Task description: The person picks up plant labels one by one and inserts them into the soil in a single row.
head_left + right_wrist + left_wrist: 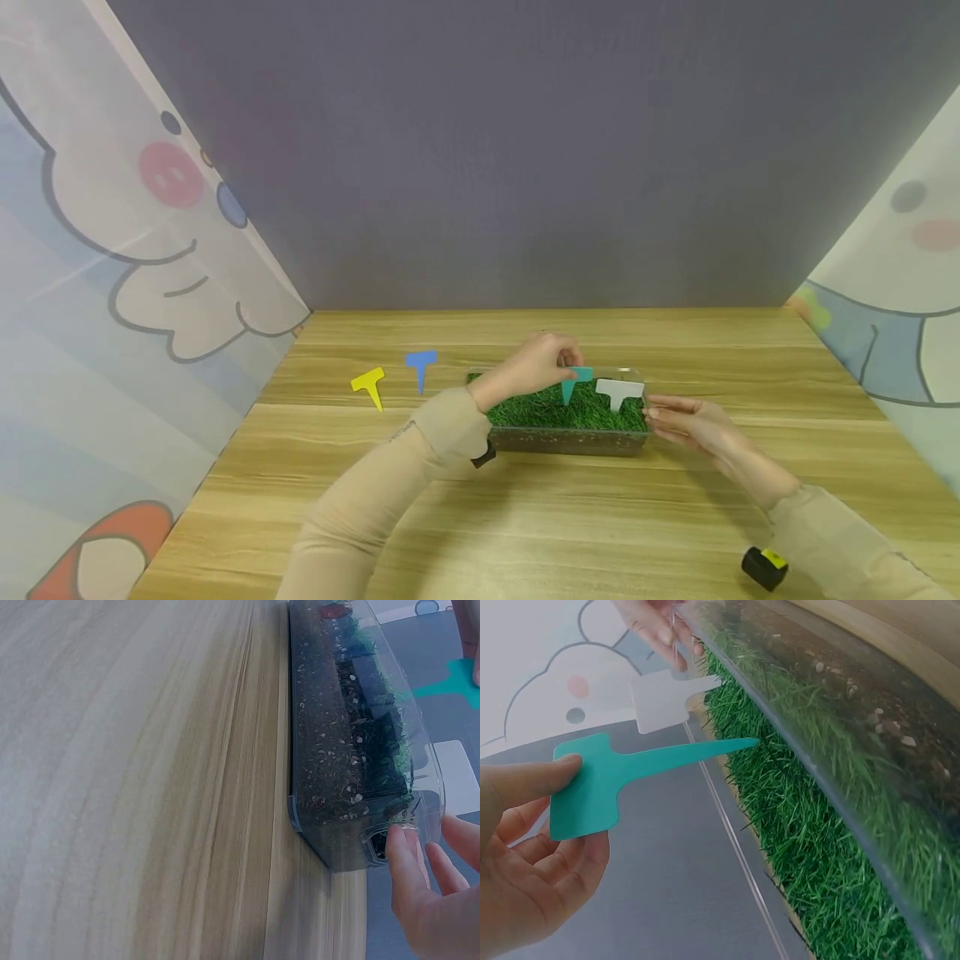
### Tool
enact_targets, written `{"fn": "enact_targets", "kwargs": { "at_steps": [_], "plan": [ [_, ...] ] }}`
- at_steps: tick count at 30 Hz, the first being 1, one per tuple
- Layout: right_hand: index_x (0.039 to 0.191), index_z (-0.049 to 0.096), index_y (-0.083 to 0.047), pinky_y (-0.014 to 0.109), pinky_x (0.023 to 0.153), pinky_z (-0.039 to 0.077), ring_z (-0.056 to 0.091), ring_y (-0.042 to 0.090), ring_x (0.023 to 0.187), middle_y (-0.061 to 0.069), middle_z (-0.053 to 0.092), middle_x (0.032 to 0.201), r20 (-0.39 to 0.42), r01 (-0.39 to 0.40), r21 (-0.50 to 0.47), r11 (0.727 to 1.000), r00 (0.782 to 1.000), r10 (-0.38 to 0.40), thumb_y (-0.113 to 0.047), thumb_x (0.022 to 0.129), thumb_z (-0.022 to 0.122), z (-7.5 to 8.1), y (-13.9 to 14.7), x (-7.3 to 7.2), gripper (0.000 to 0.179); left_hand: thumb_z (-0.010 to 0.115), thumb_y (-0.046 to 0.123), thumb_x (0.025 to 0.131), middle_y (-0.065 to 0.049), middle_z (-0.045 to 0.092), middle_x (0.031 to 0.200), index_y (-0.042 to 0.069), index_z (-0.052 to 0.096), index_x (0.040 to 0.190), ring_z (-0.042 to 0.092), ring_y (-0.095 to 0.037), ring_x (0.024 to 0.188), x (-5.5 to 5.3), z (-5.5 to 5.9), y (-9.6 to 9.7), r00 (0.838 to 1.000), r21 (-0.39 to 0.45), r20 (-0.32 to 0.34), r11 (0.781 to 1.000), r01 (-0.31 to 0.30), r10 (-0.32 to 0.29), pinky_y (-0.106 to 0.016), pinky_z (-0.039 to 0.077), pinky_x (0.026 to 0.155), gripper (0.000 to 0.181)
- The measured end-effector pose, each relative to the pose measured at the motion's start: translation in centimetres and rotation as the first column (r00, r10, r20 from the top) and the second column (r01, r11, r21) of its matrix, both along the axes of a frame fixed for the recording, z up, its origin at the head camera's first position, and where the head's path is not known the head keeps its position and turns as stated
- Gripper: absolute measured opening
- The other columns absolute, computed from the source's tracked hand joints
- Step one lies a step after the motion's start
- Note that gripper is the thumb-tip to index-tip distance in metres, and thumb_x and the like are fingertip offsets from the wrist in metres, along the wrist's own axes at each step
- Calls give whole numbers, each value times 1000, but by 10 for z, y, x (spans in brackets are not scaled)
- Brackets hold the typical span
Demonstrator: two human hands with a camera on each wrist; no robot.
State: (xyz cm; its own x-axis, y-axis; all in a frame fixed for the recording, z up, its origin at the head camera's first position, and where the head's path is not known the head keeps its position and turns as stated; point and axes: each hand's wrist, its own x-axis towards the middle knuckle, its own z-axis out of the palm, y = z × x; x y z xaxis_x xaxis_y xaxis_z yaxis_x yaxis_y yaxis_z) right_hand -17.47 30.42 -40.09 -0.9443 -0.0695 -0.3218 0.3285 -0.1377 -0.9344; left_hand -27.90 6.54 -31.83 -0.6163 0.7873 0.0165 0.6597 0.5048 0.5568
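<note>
My left hand (543, 362) is over the planter and pinches the broad head of a teal plant label (592, 784) between thumb and fingers. The label's pointed tip is right at the green grass (780, 840). A white plant label (619, 390) stands upright in the grass near the right end. The clear planter box (570, 442) holds brown soil beneath the grass. At its right end, my right hand (697, 427) touches the end wall with extended fingertips (397, 840).
To the left of the planter, a blue plant label (421, 363) and a yellow plant label (369, 383) lie on the wooden table (585, 525). A grey panel (555, 167) rises behind the table, and cartoon-printed panels (135, 217) flank it.
</note>
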Motion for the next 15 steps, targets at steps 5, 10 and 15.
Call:
{"fn": "enact_targets", "kwargs": {
  "at_steps": [5, 10, 15],
  "plan": [
    [123, 48, -2, 26, 84, 46, 61, 9, 90, -2, 64, 99, -1, -1, 2, 1000, 1000, 1, -10, 80, 64, -1, 0, 0, 47, 64, 9, 81, 3, 61, 82, 8, 62, 89, 54, -4, 73, -2, -4, 5, 1000, -7, -4, 1000, 4, -4, -13, 43, 68, 9],
    [127, 42, 3, 26, 84, 46, 61, 8, 90, -4, 63, 100, 4, -6, 28, 1000, 1000, 6, -12, 80, 65, 0, 0, 0, 54, 64, 10, 81, 3, 61, 81, 9, 62, 89, 54, -4, 71, -3, -7, 8, 1000, -27, -18, 1000, 14, -15, -16, 43, 68, 8],
    [128, 36, 6, 26, 84, 46, 61, 9, 90, -3, 63, 101, 10, -5, 23, 1000, 1000, 4, -12, 80, 65, 2, -1, 0, 59, 64, 10, 81, 3, 61, 82, 9, 62, 89, 54, -5, 72, -3, -9, 10, 1000, -46, -14, 999, 10, -11, -14, 43, 64, 8]
  ]
}}
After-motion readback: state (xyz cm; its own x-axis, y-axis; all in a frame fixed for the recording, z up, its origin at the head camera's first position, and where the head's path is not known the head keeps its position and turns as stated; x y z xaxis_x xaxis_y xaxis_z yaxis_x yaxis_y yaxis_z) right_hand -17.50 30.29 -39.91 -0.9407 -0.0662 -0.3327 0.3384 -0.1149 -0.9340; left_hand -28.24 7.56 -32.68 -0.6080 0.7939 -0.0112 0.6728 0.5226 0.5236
